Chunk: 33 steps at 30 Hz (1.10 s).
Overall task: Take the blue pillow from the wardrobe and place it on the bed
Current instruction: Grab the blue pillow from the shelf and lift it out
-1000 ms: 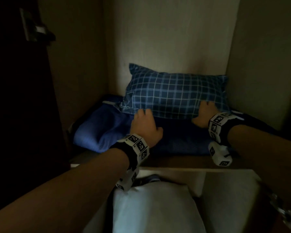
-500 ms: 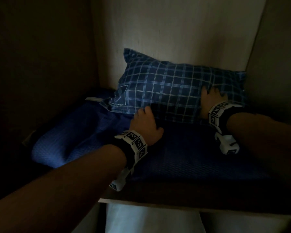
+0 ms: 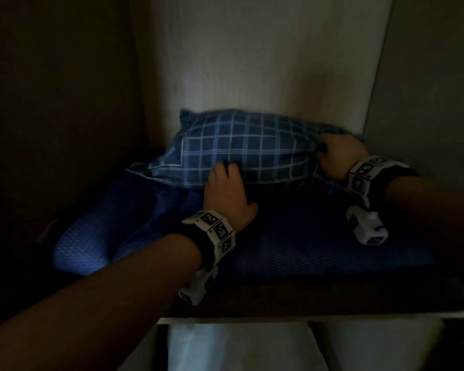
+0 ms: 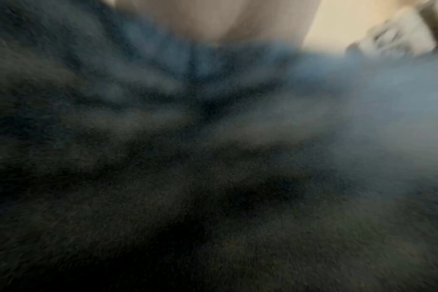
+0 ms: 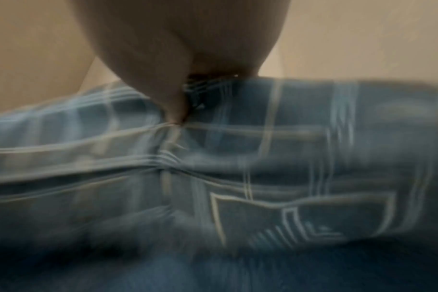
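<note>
The blue plaid pillow lies across the wardrobe shelf near the back wall, its front edge raised off the bedding below. My left hand grips that front edge near the middle, fingers on the pillow's face and thumb lower. My right hand holds the pillow's right end with curled fingers. In the right wrist view the thumb digs into the plaid fabric. The left wrist view is dark and blurred, showing only blue cloth.
Under the pillow lies a folded dark blue textured blanket that fills the shelf. The shelf's front edge runs below my wrists. White bedding sits on the level beneath. Wardrobe walls close in on both sides.
The pillow has tipped away from the back wall and come up off the blanket. My right hand shifted to its right end and closed on it; my left took the front edge.
</note>
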Each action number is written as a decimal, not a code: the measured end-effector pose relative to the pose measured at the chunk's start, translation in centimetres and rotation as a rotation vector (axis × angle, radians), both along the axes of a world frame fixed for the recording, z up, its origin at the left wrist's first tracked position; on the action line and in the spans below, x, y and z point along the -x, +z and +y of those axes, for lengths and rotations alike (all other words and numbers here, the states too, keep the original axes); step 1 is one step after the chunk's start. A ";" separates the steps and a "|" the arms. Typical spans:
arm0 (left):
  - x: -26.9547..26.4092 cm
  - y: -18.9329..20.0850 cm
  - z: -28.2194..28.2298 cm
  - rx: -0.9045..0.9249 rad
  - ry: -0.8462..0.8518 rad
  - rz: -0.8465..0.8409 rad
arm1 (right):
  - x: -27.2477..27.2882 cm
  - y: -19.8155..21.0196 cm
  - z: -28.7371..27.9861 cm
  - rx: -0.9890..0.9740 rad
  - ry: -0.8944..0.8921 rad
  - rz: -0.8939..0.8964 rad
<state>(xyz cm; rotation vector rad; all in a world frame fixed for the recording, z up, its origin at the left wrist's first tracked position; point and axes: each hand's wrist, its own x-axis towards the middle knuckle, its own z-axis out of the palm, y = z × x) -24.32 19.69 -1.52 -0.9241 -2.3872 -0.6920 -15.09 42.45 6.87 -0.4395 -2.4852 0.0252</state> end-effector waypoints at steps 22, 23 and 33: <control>-2.7 2.3 -1.3 0.362 -0.007 0.341 | -5.5 -3.9 -3.8 -0.431 -0.059 -0.215; -2.5 2.1 -1.2 0.350 0.030 0.338 | -5.1 -4.3 -3.9 -0.435 -0.078 -0.196; -3.1 1.6 -2.6 0.073 -0.062 0.383 | -5.6 -6.1 -5.6 -0.407 -0.119 -0.198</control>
